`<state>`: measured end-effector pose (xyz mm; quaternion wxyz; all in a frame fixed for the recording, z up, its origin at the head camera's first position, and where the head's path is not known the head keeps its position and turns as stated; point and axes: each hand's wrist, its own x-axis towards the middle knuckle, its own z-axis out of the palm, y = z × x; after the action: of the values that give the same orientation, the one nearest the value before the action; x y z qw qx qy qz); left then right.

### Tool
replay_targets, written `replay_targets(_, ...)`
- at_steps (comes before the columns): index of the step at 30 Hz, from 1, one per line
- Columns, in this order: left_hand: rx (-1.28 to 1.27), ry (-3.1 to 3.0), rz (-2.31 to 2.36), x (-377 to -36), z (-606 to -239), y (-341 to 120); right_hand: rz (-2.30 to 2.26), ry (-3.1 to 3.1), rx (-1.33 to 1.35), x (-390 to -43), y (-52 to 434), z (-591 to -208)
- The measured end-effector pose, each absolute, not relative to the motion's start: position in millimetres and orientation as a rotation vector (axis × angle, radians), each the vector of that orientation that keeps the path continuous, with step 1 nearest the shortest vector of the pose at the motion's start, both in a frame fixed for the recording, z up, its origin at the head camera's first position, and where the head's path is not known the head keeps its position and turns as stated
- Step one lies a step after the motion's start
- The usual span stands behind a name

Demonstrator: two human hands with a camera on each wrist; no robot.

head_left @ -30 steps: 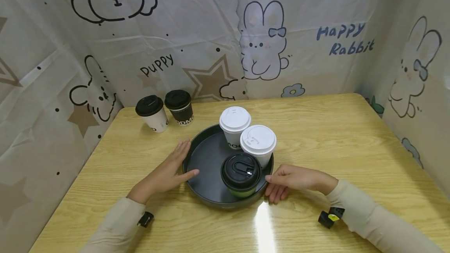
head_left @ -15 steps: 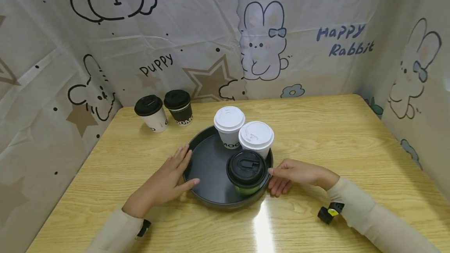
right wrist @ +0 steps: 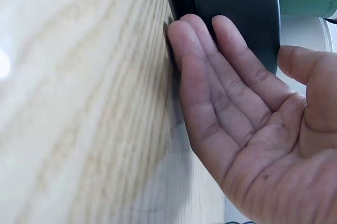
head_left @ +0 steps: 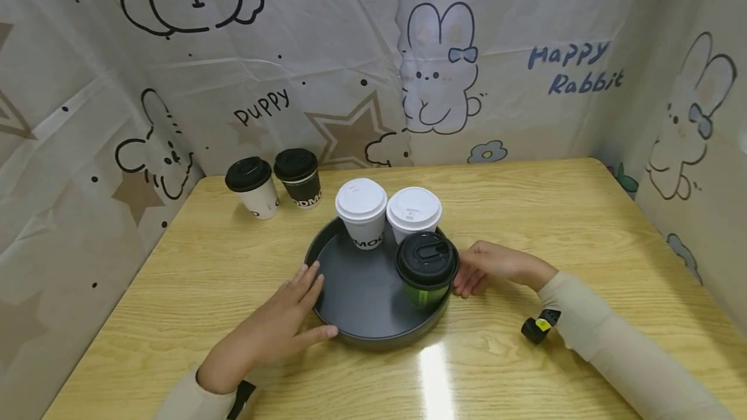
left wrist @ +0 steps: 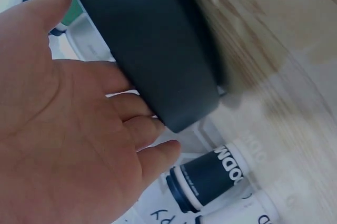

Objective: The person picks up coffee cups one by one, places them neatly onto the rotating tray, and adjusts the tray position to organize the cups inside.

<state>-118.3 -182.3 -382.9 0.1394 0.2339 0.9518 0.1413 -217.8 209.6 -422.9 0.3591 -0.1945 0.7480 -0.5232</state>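
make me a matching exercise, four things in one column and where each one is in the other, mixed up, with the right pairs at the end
1. green cup
2. black cup
3. left hand
4. right hand

A. at the right side of the tray
B. standing near the back edge of the table
C. at the left side of the tray
D. standing inside the tray

Pairs: 1-D, 2-B, 3-C, 4-A

Wood-grain table, round tray, black-lidded white cup, black cup
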Motion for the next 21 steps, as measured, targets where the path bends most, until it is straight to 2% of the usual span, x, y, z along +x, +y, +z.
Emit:
replay_targets(10,0.658,2.696,0.434,-118.8,-376.6,-179.5,-1.355,1.935,-0.48,-221.7,210.1,-420.6)
replay_targets(21,0.674,2.798,0.632,-149.8,-390.0,-193.8,-1.349,1.841,-0.594,-196.2,217.9,-420.6)
